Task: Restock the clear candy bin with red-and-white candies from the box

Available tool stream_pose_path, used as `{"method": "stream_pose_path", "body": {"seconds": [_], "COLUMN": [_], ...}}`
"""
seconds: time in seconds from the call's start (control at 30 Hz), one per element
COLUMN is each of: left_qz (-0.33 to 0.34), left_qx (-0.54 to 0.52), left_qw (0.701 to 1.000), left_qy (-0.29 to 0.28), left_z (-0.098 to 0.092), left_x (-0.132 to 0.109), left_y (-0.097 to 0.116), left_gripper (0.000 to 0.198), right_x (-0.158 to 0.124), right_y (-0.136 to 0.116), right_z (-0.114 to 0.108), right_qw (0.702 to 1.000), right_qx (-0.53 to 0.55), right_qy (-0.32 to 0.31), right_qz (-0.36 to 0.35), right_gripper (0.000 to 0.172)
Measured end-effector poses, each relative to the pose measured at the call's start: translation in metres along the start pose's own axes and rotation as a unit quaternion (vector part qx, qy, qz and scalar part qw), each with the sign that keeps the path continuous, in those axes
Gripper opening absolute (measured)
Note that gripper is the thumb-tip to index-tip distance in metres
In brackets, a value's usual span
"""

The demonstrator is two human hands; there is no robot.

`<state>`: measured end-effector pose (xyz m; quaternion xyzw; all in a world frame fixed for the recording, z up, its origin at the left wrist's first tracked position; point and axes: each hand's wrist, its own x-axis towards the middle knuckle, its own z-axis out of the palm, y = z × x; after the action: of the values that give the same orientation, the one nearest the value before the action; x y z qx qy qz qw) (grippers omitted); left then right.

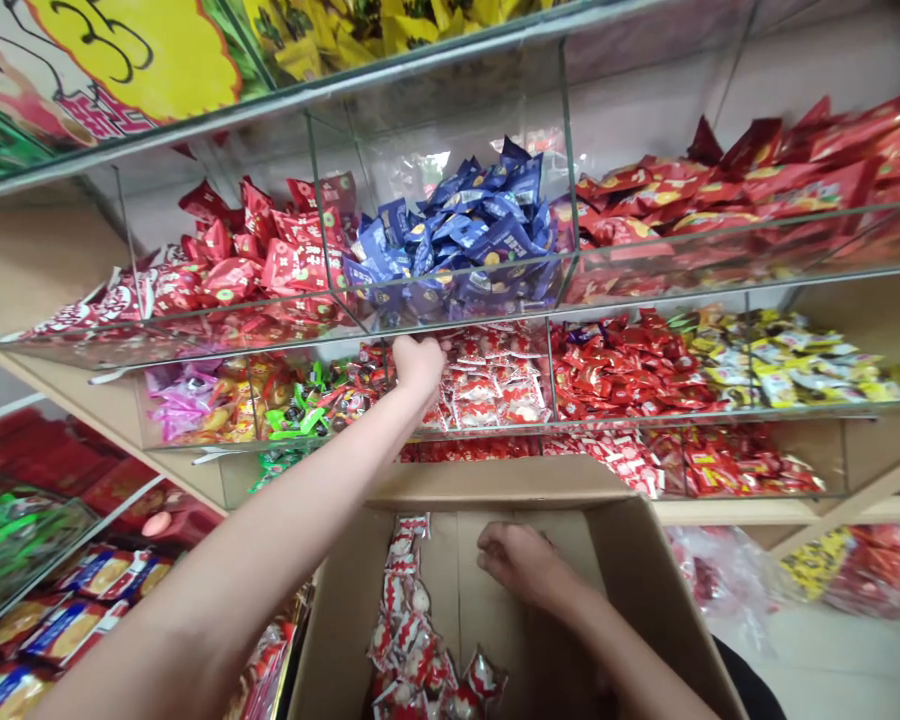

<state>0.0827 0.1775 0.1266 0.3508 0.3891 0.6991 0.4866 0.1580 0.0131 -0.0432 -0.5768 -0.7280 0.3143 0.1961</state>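
My left hand (420, 365) reaches under the glass shelf edge into a middle-tier compartment, at the left side of small red-and-white wrapped candies (495, 375). Its fingers are curled closed; whatever may be in them is hidden. Inside an open cardboard box (487, 485) hangs my right hand (525, 562), over the box's bare floor. The fingers there are bent together too, and I cannot make out anything in them. Matching red-and-white wrapped candies (412, 640) lie in a strip along the box's left side, spreading toward the near end.
Glass dividers split the shelves. Above are red packets (259, 250), blue packets (465, 225) and more red packets (735, 190). Beside my left hand lie green-wrapped candies (307, 405); yellow ones (802, 360) are at right. Packaged biscuits (67, 610) stand lower left, plastic bags (720, 575) lower right.
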Motion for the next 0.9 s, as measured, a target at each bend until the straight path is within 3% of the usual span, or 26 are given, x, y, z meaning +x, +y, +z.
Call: {"method": "stream_pose_path", "body": {"seconds": [0.07,0.13,0.23,0.33,0.4,0.47,0.57,0.63,0.73,0.8,0.9], "left_qz": [0.001,-0.008,-0.073,-0.135,-0.155,-0.184,-0.174,-0.164,-0.208,-0.238,-0.278], "left_qx": [0.015,0.024,0.083,0.182,0.222,0.244,0.293,0.325,0.308,0.266,0.18], "left_qw": [1.0,0.998,0.977,0.927,0.901,0.888,0.898,0.9,0.889,0.882,0.905], "left_qy": [-0.019,-0.052,-0.181,-0.299,-0.34,-0.345,-0.279,-0.239,-0.268,-0.306,-0.267], "left_z": [-0.007,-0.021,-0.055,-0.1,-0.128,-0.151,-0.174,-0.182,-0.185,-0.182,-0.176], "left_x": [-0.023,-0.056,-0.12,-0.173,-0.191,-0.196,-0.186,-0.177,-0.17,-0.169,-0.17], "left_y": [0.01,0.02,0.022,0.0,-0.024,-0.049,-0.072,-0.075,-0.068,-0.061,-0.055], "left_gripper": [0.022,0.022,0.033,0.029,0.022,0.017,0.02,0.033,0.047,0.038,0.029], "right_x": [-0.001,-0.002,0.001,0.004,0.007,0.008,0.007,0.002,-0.011,-0.02,-0.031], "right_y": [0.011,0.024,0.045,0.06,0.064,0.062,0.05,0.035,0.009,-0.007,-0.021], "right_z": [0.005,0.014,0.029,0.038,0.04,0.039,0.033,0.027,0.015,0.007,-0.002], "right_qw": [0.989,0.976,0.967,0.968,0.973,0.979,0.989,0.994,0.989,0.955,0.876], "right_qx": [-0.128,-0.178,-0.192,-0.181,-0.162,-0.133,-0.075,-0.031,0.135,0.296,0.481], "right_qy": [-0.027,-0.031,-0.02,-0.009,-0.005,-0.009,-0.013,-0.023,-0.035,-0.024,-0.014], "right_qz": [0.066,0.122,0.165,0.173,0.166,0.153,0.126,0.103,0.043,0.018,0.026], "right_gripper": [0.025,0.034,0.043,0.038,0.031,0.022,0.008,0.008,0.022,0.024,0.025]}}
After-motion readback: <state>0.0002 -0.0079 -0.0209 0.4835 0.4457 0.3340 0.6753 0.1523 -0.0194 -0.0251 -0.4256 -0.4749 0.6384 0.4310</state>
